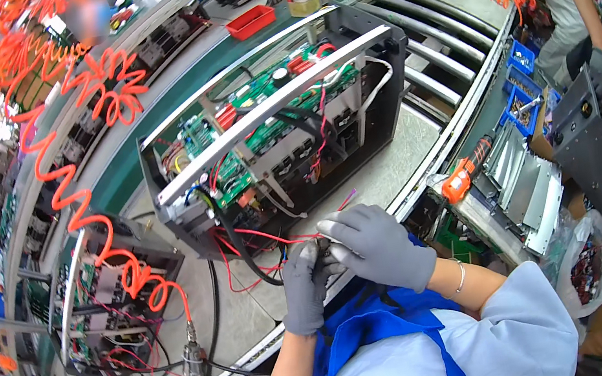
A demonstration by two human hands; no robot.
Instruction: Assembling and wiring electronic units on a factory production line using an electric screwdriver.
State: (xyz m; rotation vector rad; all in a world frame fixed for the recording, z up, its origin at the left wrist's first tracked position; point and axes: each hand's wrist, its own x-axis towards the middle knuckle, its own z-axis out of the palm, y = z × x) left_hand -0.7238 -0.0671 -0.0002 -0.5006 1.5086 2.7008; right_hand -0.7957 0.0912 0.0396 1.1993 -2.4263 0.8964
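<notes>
My two hands, in grey gloves, meet in front of a black metal chassis with its side facing me uncovered. Red wires run out of its lower left corner to my fingers. My right hand is closed, pinching a red wire between thumb and fingertips. Just left of it, my left hand is closed too; what lies between its fingers is mostly hidden. Green circuit boards fill the chassis top, under a silver bar. A thick black cable loops down beside the red wires.
An orange coiled air hose hangs at left, ending in a metal driver tool. Another opened unit stands there. Rollers extend behind right. At right are an orange tool, blue bins and a dark panel near another person.
</notes>
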